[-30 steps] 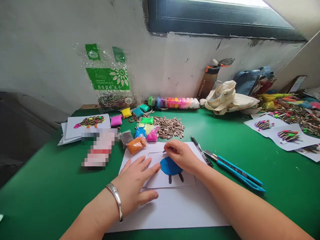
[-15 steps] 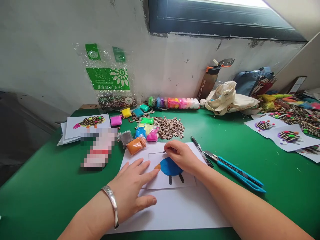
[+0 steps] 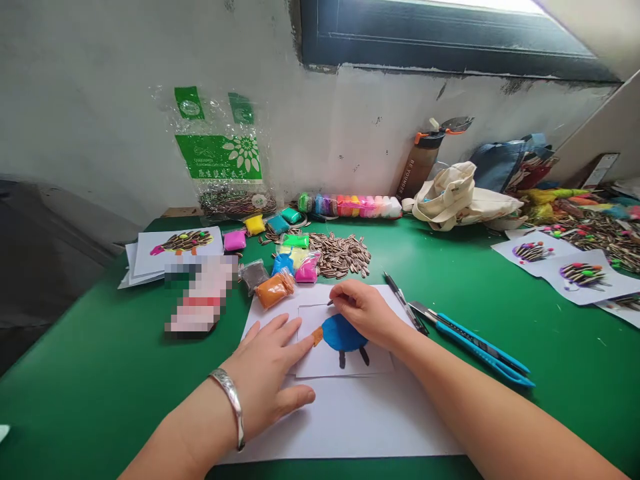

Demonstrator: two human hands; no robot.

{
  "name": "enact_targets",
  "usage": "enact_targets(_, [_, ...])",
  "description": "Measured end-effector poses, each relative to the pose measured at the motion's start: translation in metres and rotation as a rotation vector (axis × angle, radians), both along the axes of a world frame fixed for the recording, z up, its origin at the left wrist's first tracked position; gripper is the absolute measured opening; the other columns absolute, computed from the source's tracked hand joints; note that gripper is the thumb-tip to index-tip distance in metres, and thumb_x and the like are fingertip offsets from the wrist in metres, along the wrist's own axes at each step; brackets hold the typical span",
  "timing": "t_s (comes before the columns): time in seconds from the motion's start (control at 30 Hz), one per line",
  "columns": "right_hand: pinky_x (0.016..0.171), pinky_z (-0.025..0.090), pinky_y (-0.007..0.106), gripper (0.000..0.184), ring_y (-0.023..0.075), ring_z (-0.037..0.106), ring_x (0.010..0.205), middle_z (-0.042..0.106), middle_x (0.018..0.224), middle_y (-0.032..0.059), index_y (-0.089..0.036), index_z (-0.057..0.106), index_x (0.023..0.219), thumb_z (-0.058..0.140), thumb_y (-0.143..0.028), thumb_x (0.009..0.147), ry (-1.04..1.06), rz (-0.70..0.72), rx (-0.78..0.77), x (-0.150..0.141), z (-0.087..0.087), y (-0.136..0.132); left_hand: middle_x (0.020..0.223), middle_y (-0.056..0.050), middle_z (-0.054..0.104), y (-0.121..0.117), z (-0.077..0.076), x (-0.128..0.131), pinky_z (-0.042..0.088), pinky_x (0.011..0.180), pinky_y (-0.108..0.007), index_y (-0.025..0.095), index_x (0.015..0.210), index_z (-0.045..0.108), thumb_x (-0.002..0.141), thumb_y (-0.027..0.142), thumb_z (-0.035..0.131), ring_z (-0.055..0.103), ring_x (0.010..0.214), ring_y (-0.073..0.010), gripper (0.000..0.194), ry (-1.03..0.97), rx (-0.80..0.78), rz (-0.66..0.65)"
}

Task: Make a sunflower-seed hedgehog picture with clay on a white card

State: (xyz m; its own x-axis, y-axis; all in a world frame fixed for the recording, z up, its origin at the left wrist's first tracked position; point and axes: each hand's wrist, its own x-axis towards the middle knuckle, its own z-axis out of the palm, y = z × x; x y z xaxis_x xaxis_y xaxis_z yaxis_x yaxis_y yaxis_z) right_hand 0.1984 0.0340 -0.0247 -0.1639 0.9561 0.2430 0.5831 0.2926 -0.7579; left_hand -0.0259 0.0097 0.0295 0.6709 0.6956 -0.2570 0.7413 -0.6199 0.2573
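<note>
My left hand, a silver bangle at its wrist, lies with fingers spread over the left side of a small white card. Its index fingertip meets the orange clay piece on the card. Joined to that piece is a flat blue clay oval with two dark strips below it. My right hand is closed in a pinch over the oval's upper right. A small dark tip pokes out of its fingers; the rest is hidden, so its kind is unclear. Under the card is a larger white sheet.
Packets of coloured clay, such as an orange packet, lie behind the sheet beside a pile of sunflower seeds. To the right are a pen and a blue utility knife. Seed-decorated cards rest at the left.
My left index finger has drawn back slightly to the left, uncovering the orange clay piece. My right hand keeps its pinch in nearly the same place.
</note>
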Motion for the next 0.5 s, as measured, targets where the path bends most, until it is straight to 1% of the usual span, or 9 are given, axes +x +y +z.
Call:
enact_targets(0.07, [0.067, 0.040, 0.025, 0.017, 0.0144, 0.054, 0.074, 0.061, 0.079, 0.0009, -0.020, 0.061, 0.078, 0.048, -0.009, 0.080, 0.000, 0.000, -0.003, -0.0001, -0.0007, 0.0001, 0.142, -0.007, 0.044, -0.0027, -0.0005, 0.0034, 0.031, 0.103, -0.060, 0.037, 0.135, 0.043, 0.076, 0.045, 0.064, 0.032, 0.132, -0.0362, 0.063, 0.027, 0.032, 0.032])
enact_targets(0.17, [0.066, 0.040, 0.025, 0.016, 0.0142, 0.053, 0.073, 0.061, 0.078, 0.0008, -0.020, 0.060, 0.078, 0.048, -0.009, 0.080, -0.001, -0.003, -0.003, -0.0004, -0.0012, 0.0001, 0.140, -0.006, 0.046, -0.0054, 0.0008, 0.0050, 0.032, 0.103, -0.059, 0.036, 0.134, 0.045, 0.076, 0.041, 0.066, 0.034, 0.132, -0.0347, 0.062, 0.024, 0.037, 0.057])
enact_targets(0.23, [0.065, 0.040, 0.025, 0.016, 0.0141, 0.053, 0.073, 0.060, 0.078, 0.0007, -0.020, 0.060, 0.078, 0.048, -0.009, 0.081, -0.002, -0.006, -0.004, -0.0006, -0.0008, -0.0001, 0.139, -0.006, 0.048, -0.0051, 0.0016, 0.0028, 0.034, 0.104, -0.057, 0.035, 0.134, 0.046, 0.076, 0.041, 0.066, 0.036, 0.131, -0.0327, 0.062, 0.007, 0.019, 0.056])
enact_targets(0.3, [0.065, 0.040, 0.024, 0.016, 0.0140, 0.053, 0.072, 0.060, 0.077, 0.0006, -0.020, 0.060, 0.079, 0.048, -0.010, 0.081, -0.003, -0.006, -0.006, -0.0007, 0.0000, -0.0002, 0.139, -0.007, 0.048, -0.0041, 0.0012, -0.0002, 0.035, 0.105, -0.053, 0.031, 0.132, 0.049, 0.076, 0.042, 0.066, 0.037, 0.131, -0.0317, 0.059, -0.009, 0.021, 0.058])
enact_targets(0.37, [0.065, 0.040, 0.024, 0.016, 0.0139, 0.053, 0.072, 0.060, 0.077, 0.0005, -0.020, 0.060, 0.078, 0.048, -0.010, 0.081, -0.004, -0.004, -0.006, -0.0007, 0.0005, -0.0002, 0.140, -0.009, 0.047, -0.0038, -0.0003, -0.0019, 0.035, 0.105, -0.052, 0.028, 0.128, 0.054, 0.075, 0.044, 0.066, 0.036, 0.132, -0.0326, 0.056, -0.013, 0.041, 0.059])
enact_targets(0.5, [0.065, 0.040, 0.025, 0.017, 0.0137, 0.053, 0.072, 0.060, 0.077, 0.0002, -0.020, 0.060, 0.078, 0.048, -0.009, 0.080, 0.000, -0.004, 0.001, -0.0003, 0.0000, 0.0001, 0.141, -0.010, 0.045, -0.0057, -0.0055, -0.0010, 0.033, 0.103, -0.057, 0.028, 0.125, 0.057, 0.074, 0.043, 0.067, 0.034, 0.132, -0.0361, 0.054, 0.009, 0.069, 0.054])
